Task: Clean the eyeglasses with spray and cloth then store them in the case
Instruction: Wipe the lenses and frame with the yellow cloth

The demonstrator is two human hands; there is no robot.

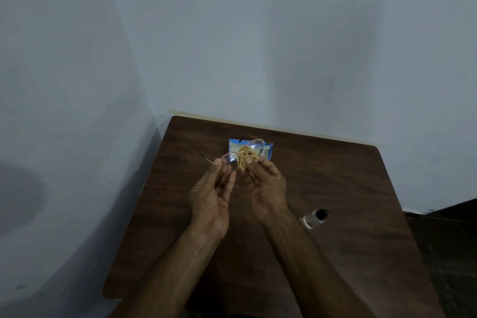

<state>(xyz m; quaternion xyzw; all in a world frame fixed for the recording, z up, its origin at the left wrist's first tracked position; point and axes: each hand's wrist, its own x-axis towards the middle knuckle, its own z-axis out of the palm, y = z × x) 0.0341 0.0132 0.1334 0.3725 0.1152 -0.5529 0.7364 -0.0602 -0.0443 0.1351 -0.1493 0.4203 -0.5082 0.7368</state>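
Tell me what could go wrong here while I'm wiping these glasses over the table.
1. The left hand pinches the eyeglasses only at one lens rim while the right hand rubs with the cloth; that pressure could bend the thin frame or loosen the hold.
2. The left thumb lies on the lens and may smudge it again.
3. The spray bottle lies on its side by the right forearm; a nudge could roll it along the table.

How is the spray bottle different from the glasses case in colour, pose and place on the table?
The spray bottle is clear with a black cap; the case is blue with a pale lining. The bottle lies on its side, near the right forearm; the case lies open, farther off, partly hidden behind the eyeglasses and cloth. Both rest on the brown table, untouched.
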